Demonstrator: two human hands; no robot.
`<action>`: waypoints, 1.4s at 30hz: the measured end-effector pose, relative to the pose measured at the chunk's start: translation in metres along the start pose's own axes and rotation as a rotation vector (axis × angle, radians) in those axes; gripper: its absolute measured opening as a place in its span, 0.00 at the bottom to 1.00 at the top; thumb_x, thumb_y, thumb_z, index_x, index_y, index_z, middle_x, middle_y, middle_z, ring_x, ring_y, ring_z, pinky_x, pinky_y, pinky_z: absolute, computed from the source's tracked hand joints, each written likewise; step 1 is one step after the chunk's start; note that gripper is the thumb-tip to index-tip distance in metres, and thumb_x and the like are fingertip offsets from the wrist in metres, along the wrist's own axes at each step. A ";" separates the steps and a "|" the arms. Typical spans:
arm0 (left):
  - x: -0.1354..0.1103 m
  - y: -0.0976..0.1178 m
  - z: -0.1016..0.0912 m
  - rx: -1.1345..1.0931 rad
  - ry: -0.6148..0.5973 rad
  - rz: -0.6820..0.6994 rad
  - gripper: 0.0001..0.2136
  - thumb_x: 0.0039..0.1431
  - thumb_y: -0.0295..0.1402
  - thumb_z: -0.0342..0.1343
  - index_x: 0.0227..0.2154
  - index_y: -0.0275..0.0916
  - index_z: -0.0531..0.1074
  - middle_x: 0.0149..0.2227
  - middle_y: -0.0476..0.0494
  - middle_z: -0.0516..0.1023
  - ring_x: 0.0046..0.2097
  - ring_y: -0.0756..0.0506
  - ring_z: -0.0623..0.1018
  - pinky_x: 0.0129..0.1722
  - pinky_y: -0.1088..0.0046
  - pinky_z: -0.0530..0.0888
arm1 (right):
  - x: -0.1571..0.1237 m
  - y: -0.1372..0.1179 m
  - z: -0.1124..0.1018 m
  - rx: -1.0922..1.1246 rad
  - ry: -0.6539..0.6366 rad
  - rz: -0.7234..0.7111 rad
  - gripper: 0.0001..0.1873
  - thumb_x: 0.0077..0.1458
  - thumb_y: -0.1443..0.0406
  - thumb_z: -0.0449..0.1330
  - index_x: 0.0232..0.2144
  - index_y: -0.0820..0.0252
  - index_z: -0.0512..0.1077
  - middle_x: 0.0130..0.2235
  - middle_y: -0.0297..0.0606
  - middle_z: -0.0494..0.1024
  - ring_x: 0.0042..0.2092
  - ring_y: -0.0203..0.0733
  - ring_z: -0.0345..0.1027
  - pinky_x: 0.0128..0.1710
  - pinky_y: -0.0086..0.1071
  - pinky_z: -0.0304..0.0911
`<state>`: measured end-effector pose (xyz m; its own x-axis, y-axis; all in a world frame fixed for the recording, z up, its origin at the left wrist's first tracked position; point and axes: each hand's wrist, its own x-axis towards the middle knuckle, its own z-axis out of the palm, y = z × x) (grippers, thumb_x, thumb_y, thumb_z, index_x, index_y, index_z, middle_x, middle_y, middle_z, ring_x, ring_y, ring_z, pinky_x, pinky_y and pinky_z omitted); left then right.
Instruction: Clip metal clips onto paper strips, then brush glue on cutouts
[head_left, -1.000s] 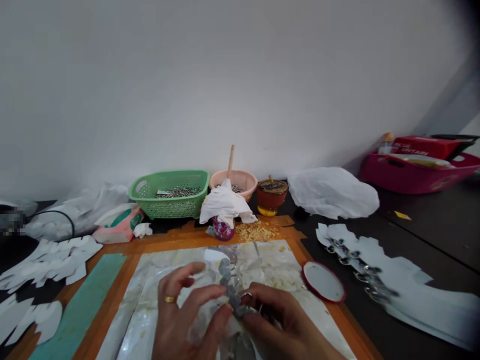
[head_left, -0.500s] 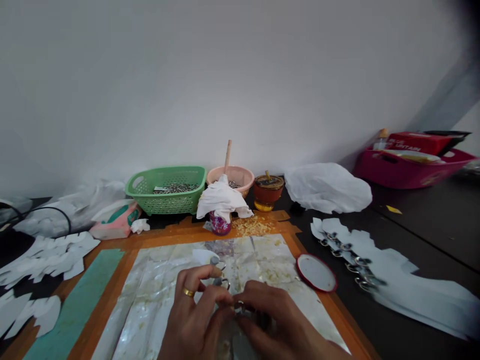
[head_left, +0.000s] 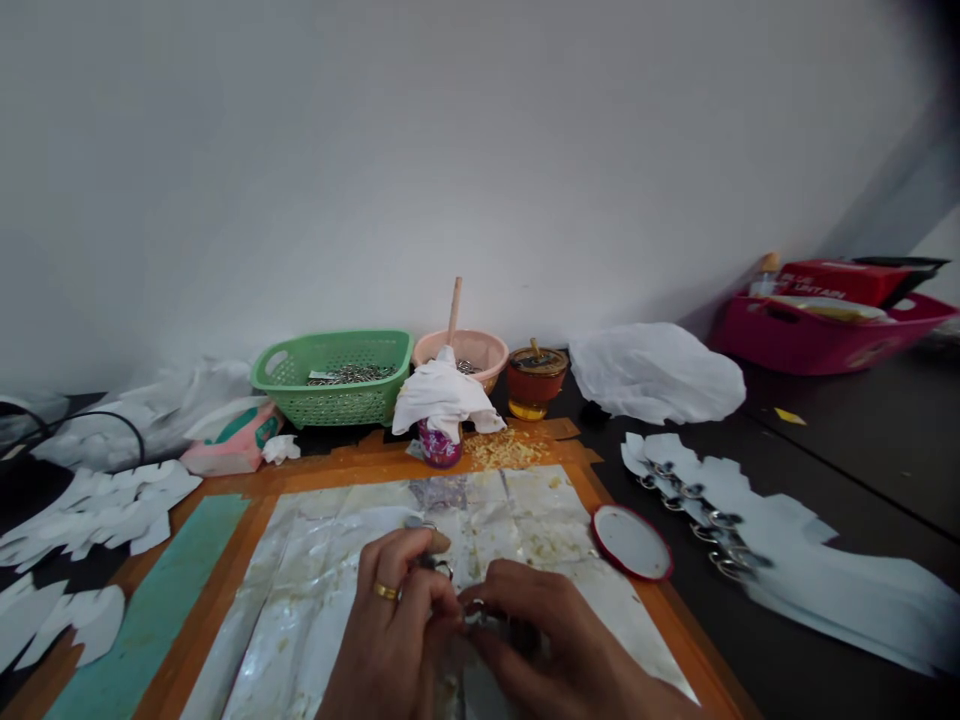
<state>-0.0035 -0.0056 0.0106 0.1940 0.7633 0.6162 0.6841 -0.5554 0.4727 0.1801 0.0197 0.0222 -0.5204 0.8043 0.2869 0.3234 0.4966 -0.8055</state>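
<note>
My left hand (head_left: 397,620), with a gold ring on one finger, is closed over a white strip (head_left: 382,523) that has shiny metal rings (head_left: 442,568) along its edge. My right hand (head_left: 551,635) pinches at the same strip, its fingertips around a small metal ring (head_left: 474,610). The fingertips of both hands nearly meet, and they hide most of the work between them. Beneath lies a stained, shiny white sheet (head_left: 315,570), taped down with orange-brown tape.
Behind stand a green basket (head_left: 330,405) and a pink bowl (head_left: 491,350) with metal pieces, a cloth-draped purple jar (head_left: 441,450) and an amber pot (head_left: 535,385). Right are a red-rimmed lid (head_left: 634,543) and white strips with rings (head_left: 825,590). Cut white pieces (head_left: 97,510) lie left.
My left hand has tilted slightly, and the white strip's far end has shifted a little left and down. Both hands stay close together at the same spot.
</note>
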 end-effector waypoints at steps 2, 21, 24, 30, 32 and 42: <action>-0.001 0.001 0.001 0.004 0.019 -0.014 0.10 0.63 0.20 0.47 0.33 0.43 0.65 0.50 0.41 0.70 0.54 0.40 0.68 0.52 0.63 0.68 | -0.001 0.002 0.001 0.018 0.024 -0.021 0.09 0.59 0.71 0.58 0.34 0.58 0.79 0.28 0.34 0.76 0.30 0.37 0.67 0.30 0.28 0.60; -0.004 0.013 0.014 -0.089 0.233 -0.282 0.05 0.68 0.28 0.48 0.38 0.46 0.66 0.59 0.43 0.63 0.59 0.39 0.67 0.56 0.57 0.66 | -0.004 0.007 0.003 0.011 0.086 -0.265 0.14 0.63 0.69 0.57 0.47 0.57 0.78 0.27 0.37 0.74 0.29 0.39 0.68 0.27 0.30 0.62; -0.004 0.011 0.017 -0.223 0.344 -0.398 0.21 0.63 0.33 0.57 0.57 0.49 0.60 0.63 0.39 0.61 0.60 0.36 0.69 0.55 0.54 0.70 | -0.005 0.009 0.004 -0.012 0.113 -0.265 0.13 0.65 0.67 0.56 0.47 0.57 0.78 0.27 0.39 0.75 0.29 0.41 0.69 0.28 0.31 0.63; -0.001 0.019 0.015 -0.425 0.267 -0.727 0.29 0.62 0.39 0.57 0.64 0.48 0.55 0.55 0.37 0.70 0.51 0.35 0.78 0.54 0.48 0.70 | -0.004 0.011 0.005 -0.056 0.110 -0.298 0.12 0.66 0.66 0.54 0.44 0.57 0.78 0.26 0.39 0.74 0.27 0.41 0.68 0.26 0.31 0.62; 0.000 0.020 0.014 -0.426 0.253 -0.761 0.30 0.61 0.41 0.58 0.64 0.49 0.54 0.59 0.37 0.68 0.52 0.35 0.78 0.53 0.48 0.70 | -0.004 0.012 0.006 -0.077 0.115 -0.299 0.13 0.66 0.65 0.54 0.45 0.57 0.78 0.26 0.39 0.75 0.27 0.41 0.68 0.26 0.30 0.63; 0.006 0.028 0.018 -0.743 0.276 -0.724 0.28 0.63 0.32 0.54 0.62 0.54 0.51 0.65 0.39 0.61 0.30 0.55 0.73 0.32 0.72 0.75 | -0.010 -0.021 -0.010 -0.121 0.137 -0.319 0.15 0.68 0.66 0.52 0.51 0.55 0.75 0.32 0.43 0.79 0.33 0.45 0.75 0.35 0.33 0.72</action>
<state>0.0300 -0.0109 0.0161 -0.3151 0.9424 0.1126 -0.0448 -0.1333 0.9901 0.1866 0.0049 0.0417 -0.5020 0.6352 0.5870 0.2576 0.7577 -0.5996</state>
